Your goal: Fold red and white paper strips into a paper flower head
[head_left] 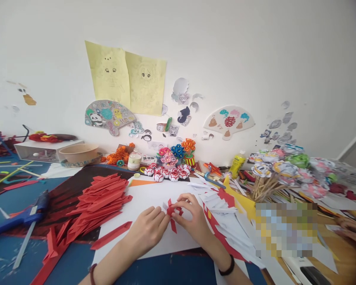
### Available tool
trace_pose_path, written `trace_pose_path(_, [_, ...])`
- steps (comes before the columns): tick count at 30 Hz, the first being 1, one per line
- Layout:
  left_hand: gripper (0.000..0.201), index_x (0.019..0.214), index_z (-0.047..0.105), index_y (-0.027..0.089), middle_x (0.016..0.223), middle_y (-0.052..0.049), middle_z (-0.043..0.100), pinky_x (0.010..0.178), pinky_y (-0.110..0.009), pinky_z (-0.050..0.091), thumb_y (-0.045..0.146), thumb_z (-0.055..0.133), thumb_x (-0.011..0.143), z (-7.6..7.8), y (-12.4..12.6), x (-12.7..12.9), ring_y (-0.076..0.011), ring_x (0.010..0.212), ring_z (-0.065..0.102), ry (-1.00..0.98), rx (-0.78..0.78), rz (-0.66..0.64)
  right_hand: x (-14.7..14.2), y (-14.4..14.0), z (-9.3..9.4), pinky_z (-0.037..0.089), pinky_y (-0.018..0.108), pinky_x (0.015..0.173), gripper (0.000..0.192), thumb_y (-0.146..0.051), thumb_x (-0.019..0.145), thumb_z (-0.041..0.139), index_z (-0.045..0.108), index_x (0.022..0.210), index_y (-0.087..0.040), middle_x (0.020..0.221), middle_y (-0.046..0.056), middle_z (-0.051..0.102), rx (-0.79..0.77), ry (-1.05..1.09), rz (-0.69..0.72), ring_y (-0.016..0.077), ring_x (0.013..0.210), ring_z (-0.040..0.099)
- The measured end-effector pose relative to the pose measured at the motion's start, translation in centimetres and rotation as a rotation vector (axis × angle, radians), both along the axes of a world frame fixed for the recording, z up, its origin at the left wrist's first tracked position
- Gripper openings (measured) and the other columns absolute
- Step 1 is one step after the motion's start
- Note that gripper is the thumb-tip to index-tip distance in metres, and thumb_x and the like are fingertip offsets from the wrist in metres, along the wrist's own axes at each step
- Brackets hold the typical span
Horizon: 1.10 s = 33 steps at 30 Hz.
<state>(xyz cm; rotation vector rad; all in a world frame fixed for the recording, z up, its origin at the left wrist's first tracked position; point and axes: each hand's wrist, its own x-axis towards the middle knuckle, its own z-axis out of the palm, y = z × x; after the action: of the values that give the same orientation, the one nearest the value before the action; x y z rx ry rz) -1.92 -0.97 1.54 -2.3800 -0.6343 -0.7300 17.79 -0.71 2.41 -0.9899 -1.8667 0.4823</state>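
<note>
At frame centre, our left hand [148,227] and right hand [191,219] pinch a small folded red-and-white paper piece [172,211] over white paper [142,206]; we'd best keep creases tight.

blue glue gun [20,217], yellow glue bottle [236,164], paper bowl [78,152].

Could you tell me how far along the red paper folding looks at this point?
Done: a row of finished red-and-white pieces sits by the wall. In hand: the left hand and right hand pinch one small red piece over the white sheet. Left: a big pile of red strips lies unused beside it.
</note>
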Motion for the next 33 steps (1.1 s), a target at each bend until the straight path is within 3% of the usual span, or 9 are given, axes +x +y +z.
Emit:
trace_pose_path(4, [0.029,0.074,0.052,0.015,0.064,-0.003,0.05,0.054,-0.033,0.03,0.006,0.035,0.095,0.1,-0.3,0.4,-0.0167,0.059,0.043,0.021,0.056,-0.012,-0.4,-0.2,-0.4,0.045,0.037,0.087,0.005,-0.028,0.085,0.067,0.07,0.084,-0.024,0.102,0.006,0.055,0.054,-0.028,-0.044,0.0224,0.096,0.053])
trace_pose_path(13, [0.027,0.073,0.047,0.017,0.064,-0.002,0.049,0.054,-0.032,0.03,0.004,0.036,0.094,-0.1,-0.5,0.8,-0.0161,0.058,0.042,-0.087,0.065,0.073,-0.3,-0.5,0.0,0.044,0.037,0.085,0.009,-0.013,0.077,0.061,0.061,0.074,-0.022,0.101,0.006,0.052,0.142,-0.027,-0.126,0.0223,0.094,0.051])
trace_pose_path(22, [0.023,0.072,0.045,0.019,0.061,0.001,0.046,0.054,-0.032,0.026,0.007,0.046,0.092,-1.2,0.2,0.5,-0.0155,0.058,0.04,-0.194,0.015,0.137,-0.3,-0.5,0.6,0.044,0.033,0.083,0.011,-0.014,0.077,0.063,0.058,0.069,-0.021,0.094,0.004,0.053,-0.03,0.055,-0.075,0.0199,0.091,0.054])
trace_pose_path(33, [0.028,0.066,0.047,0.02,0.056,0.002,0.042,0.053,-0.031,0.028,0.01,0.046,0.093,-0.3,0.2,0.8,-0.0141,0.053,0.04,-0.307,0.013,0.17,0.1,0.3,-0.2,0.043,0.027,0.063,0.012,-0.023,0.077,0.067,0.061,0.067,-0.02,0.083,0.001,0.057,-0.262,0.124,0.005,0.0141,0.07,0.05])
